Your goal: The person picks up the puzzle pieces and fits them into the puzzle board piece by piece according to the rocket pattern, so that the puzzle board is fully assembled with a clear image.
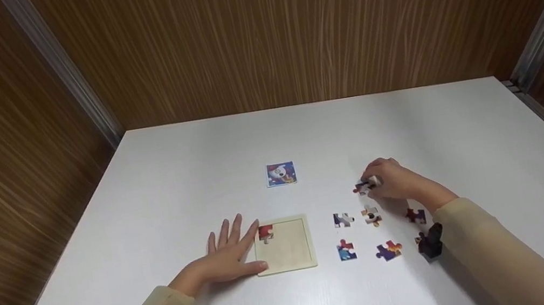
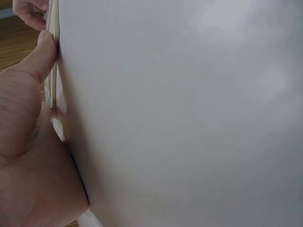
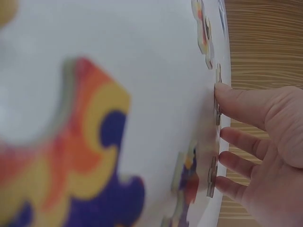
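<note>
My left hand (image 1: pixel 226 258) lies with fingers spread at the left side of a square wooden puzzle tray (image 1: pixel 293 253). Its thumb rests on the tray's lower left edge, and the index fingertip is at the upper left corner. One red puzzle piece (image 1: pixel 266 232) sits in that corner of the tray. Farther right, my right hand (image 1: pixel 391 180) pinches a pale puzzle piece (image 1: pixel 376 180) low over the table. Beside its fingertips is another puzzle piece (image 1: pixel 362 188) with a red tab. The right thumb (image 3: pixel 229 97) hides part of the pieces in the right wrist view.
Several loose pieces lie right of the tray, among them a white and purple piece (image 1: pixel 343 220), a blue and red piece (image 1: pixel 346 251) and a purple and orange piece (image 1: pixel 389 250). A dog picture card (image 1: pixel 281 174) lies behind the tray. Wood-grain panels (image 1: pixel 253 35) border the white table.
</note>
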{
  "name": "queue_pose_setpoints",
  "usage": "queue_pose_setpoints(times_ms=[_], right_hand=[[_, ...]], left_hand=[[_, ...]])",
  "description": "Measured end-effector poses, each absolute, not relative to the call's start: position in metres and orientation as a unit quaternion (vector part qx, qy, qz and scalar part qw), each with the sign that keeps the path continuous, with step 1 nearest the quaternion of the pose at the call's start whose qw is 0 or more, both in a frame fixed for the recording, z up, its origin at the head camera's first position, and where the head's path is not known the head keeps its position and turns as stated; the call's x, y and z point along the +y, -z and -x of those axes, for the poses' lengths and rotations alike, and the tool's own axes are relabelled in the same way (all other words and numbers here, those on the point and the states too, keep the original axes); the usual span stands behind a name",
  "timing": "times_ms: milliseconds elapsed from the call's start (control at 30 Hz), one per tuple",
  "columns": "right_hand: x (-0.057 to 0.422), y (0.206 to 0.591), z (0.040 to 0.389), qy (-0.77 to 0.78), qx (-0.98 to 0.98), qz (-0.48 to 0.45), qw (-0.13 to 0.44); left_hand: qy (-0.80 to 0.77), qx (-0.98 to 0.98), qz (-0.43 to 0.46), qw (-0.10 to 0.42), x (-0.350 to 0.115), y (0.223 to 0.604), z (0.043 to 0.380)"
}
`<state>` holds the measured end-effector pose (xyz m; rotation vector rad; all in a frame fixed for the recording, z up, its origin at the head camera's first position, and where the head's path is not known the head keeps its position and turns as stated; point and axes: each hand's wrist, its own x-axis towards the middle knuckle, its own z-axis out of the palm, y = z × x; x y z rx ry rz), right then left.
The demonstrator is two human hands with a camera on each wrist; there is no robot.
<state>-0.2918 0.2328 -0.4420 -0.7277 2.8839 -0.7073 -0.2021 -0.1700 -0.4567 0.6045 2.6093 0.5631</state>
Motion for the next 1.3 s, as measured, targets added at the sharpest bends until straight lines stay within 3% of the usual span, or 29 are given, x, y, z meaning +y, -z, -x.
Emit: queue_pose_setpoints(times_ms=[667,1300], right_hand=[[0.2291,0.441,0.2963,0.21,0.949,0.227,0.052],[0.2298,0.4382,0.293,0.225,0.951,0.185,0.103]], left_hand=[[-0.204,0.933,-0.222,0.198,-0.1702,0.455,0.2026],[-0.193,0.937,-0.216,0.196,-0.1694,0.4545,0.2019]])
